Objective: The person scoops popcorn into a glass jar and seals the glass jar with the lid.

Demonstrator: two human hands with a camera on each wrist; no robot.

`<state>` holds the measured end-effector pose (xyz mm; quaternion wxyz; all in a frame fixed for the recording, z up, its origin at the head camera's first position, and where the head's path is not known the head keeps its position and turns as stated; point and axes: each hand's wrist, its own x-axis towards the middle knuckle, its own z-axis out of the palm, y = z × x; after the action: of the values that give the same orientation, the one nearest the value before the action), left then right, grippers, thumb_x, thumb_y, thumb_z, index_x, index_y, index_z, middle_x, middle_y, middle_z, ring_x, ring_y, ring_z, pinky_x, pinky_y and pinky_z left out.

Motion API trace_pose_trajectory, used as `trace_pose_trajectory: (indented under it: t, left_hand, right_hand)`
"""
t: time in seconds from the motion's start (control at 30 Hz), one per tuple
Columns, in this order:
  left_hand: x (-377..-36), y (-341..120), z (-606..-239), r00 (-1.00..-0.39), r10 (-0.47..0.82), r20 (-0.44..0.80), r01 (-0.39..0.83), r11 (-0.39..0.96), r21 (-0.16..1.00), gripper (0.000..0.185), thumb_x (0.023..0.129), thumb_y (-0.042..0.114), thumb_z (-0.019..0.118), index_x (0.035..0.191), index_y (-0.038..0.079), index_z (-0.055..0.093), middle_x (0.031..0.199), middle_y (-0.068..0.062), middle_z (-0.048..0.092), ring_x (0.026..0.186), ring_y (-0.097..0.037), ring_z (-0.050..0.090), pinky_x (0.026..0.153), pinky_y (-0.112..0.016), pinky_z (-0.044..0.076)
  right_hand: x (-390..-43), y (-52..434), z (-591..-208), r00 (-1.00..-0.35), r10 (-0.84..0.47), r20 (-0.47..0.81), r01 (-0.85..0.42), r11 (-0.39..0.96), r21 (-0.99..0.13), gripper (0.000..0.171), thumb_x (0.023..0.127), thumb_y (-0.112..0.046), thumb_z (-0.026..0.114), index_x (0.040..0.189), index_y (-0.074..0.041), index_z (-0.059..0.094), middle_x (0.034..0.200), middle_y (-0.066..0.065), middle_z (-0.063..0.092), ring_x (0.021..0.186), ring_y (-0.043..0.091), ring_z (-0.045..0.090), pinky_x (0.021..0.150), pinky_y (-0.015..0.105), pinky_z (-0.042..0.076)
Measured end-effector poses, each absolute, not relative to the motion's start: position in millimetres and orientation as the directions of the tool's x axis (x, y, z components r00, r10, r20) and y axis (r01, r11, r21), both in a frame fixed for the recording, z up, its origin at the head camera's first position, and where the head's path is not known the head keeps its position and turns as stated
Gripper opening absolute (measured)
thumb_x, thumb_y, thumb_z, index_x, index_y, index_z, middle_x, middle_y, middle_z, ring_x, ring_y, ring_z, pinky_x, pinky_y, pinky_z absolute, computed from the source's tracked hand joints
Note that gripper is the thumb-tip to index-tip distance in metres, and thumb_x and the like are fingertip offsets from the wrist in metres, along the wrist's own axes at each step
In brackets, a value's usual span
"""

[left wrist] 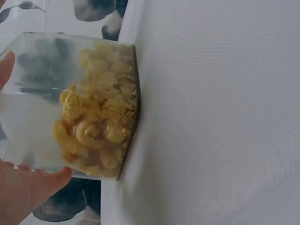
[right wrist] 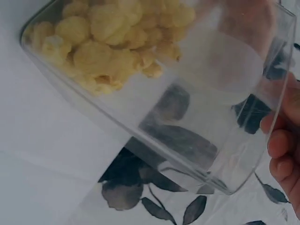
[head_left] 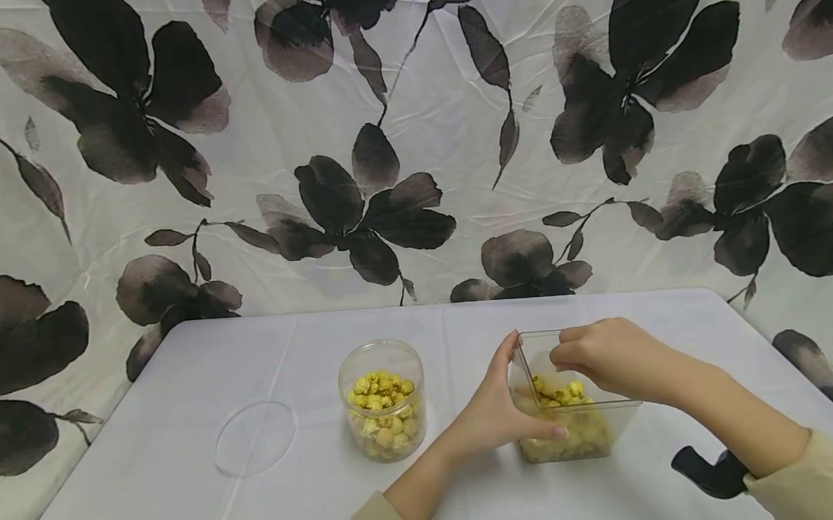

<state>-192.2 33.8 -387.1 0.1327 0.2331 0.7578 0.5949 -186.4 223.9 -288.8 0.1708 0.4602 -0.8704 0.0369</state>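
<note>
White cloth covers the table [head_left: 186, 465] under my hands. My left hand [head_left: 493, 414] grips the square clear container [head_left: 599, 432] of yellow popcorn [head_left: 561, 396] by its side; my right hand [head_left: 604, 356] curls over the rim, fingertips hidden inside, near a round jar [head_left: 383, 400].

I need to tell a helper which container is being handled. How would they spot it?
On the white table, right of centre, stands a clear square tub of yellow popcorn, with the left hand and right hand on it. The neighbouring jar is round and untouched.
</note>
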Motion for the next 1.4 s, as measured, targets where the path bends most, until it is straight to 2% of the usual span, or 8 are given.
trace_pose_trajectory:
  t: [0.3,0.43,0.57,0.73,0.93,1.17,1.3,1.4]
  left_hand:
    - [-194.0,32.3,-387.5,-0.848,0.513,0.133,0.241,0.15,0.959,0.117,0.063,0.024,0.087,0.149,0.03,0.008,0.149,0.011,0.019,0.135,-0.009,0.021,0.098,-0.031,0.037]
    - [-194.3,33.5,-389.5,-0.85,0.508,0.138,0.245,0.149,0.958,0.118,0.062,0.024,0.088,0.149,0.029,0.009,0.148,0.009,0.02,0.134,-0.01,0.022,0.097,-0.03,0.038]
    - [-194.3,34.0,-391.3,-0.85,0.508,0.139,0.246,0.149,0.958,0.118,0.061,0.023,0.088,0.149,0.029,0.009,0.147,0.009,0.022,0.132,-0.009,0.024,0.097,-0.03,0.038]
    - [-194.0,33.0,-392.0,-0.849,0.51,0.141,0.247,0.147,0.958,0.117,0.062,0.022,0.088,0.149,0.029,0.009,0.147,0.009,0.022,0.133,-0.008,0.022,0.097,-0.033,0.038]
    - [-193.7,33.3,-393.4,-0.852,0.506,0.135,0.242,0.152,0.958,0.117,0.061,0.023,0.088,0.149,0.029,0.011,0.149,0.008,0.023,0.134,-0.01,0.023,0.097,-0.032,0.039]
    - [-194.5,32.8,-393.6,-0.857,0.497,0.133,0.244,0.164,0.956,0.117,0.061,0.023,0.089,0.148,0.03,0.012,0.148,0.006,0.024,0.134,-0.012,0.025,0.096,-0.032,0.04]
    - [-194.9,33.0,-393.1,-0.855,0.499,0.139,0.247,0.157,0.956,0.117,0.061,0.023,0.089,0.148,0.03,0.012,0.147,0.008,0.025,0.133,-0.011,0.024,0.096,-0.032,0.039]
    - [-195.2,32.7,-392.8,-0.853,0.502,0.143,0.252,0.157,0.955,0.117,0.061,0.023,0.089,0.148,0.03,0.011,0.147,0.009,0.024,0.134,-0.01,0.024,0.096,-0.032,0.039]
  right_hand:
    - [-185.0,229.9,-283.7,-0.484,-0.831,0.273,-0.857,0.513,0.041,0.028,0.073,-0.004,0.074,0.066,-0.022,0.054,0.063,-0.016,0.032,0.055,-0.003,0.028,0.049,0.014,0.033]
    - [-180.2,236.5,-272.5,-0.504,-0.818,0.279,-0.846,0.532,0.033,0.024,0.072,-0.001,0.074,0.07,-0.02,0.059,0.066,-0.016,0.045,0.057,-0.004,0.041,0.052,0.018,0.043]
    - [-177.8,240.9,-266.7,-0.552,-0.784,0.285,-0.797,0.596,0.098,0.026,0.069,0.003,0.075,0.073,-0.018,0.061,0.069,-0.012,0.054,0.057,0.003,0.053,0.053,0.024,0.048]
    - [-183.6,236.1,-280.9,-0.579,-0.779,0.242,-0.754,0.624,0.204,0.023,0.067,0.003,0.077,0.072,-0.014,0.062,0.066,-0.009,0.051,0.053,0.009,0.053,0.051,0.025,0.047]
    - [-190.7,229.1,-296.5,-0.578,-0.765,0.283,-0.784,0.617,0.066,0.02,0.079,-0.002,0.07,0.07,-0.015,0.057,0.062,-0.013,0.041,0.051,0.001,0.033,0.049,0.021,0.038]
    - [-185.8,230.5,-288.9,-0.549,-0.805,0.223,-0.828,0.561,-0.013,0.021,0.076,0.001,0.071,0.069,-0.015,0.059,0.063,-0.014,0.046,0.055,-0.002,0.041,0.054,0.021,0.045]
    - [-179.3,231.9,-281.6,-0.544,-0.807,0.229,-0.821,0.568,0.052,0.022,0.073,0.001,0.073,0.069,-0.016,0.06,0.064,-0.013,0.048,0.054,-0.001,0.045,0.054,0.022,0.047]
    - [-178.1,231.2,-280.4,-0.559,-0.794,0.238,-0.784,0.6,0.16,0.027,0.066,0.006,0.075,0.069,-0.016,0.059,0.066,-0.011,0.051,0.053,0.005,0.05,0.053,0.025,0.048]
